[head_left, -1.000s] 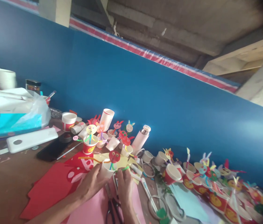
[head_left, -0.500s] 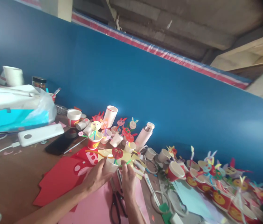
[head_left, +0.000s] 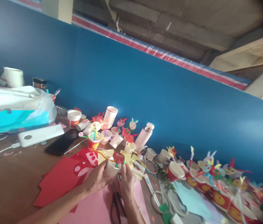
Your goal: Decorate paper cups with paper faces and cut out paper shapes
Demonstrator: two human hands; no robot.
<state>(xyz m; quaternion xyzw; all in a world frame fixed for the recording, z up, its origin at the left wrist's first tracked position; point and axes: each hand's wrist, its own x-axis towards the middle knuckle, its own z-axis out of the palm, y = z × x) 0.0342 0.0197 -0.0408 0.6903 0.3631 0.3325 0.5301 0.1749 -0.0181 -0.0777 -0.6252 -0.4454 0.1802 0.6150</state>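
Observation:
My left hand point(head_left: 100, 176) is wrapped round a white paper cup point(head_left: 111, 169), held above the pink paper. From the cup rises a round red paper face point(head_left: 118, 157) on a blue-green stem, with an orange strip point(head_left: 103, 155) reaching out to the left. My right hand point(head_left: 127, 177) is closed at the cup's right side, its fingertips pinching a short green strip point(head_left: 124, 160) that points upward beside the face. Below my hands, black-handled scissors point(head_left: 115, 205) lie on pink paper point(head_left: 91, 205).
Red paper point(head_left: 58, 177) lies to the left, near a black phone point(head_left: 61, 143) and a white power bank point(head_left: 41, 135). Behind stand decorated cups point(head_left: 95, 141) and a flask point(head_left: 144, 136). Tape rolls point(head_left: 160, 201) and several red cups point(head_left: 176, 171) are at right.
The green strip has swung from sticking out rightward to pointing up beside the red face. The face has shifted slightly right and down, and my right hand has moved slightly.

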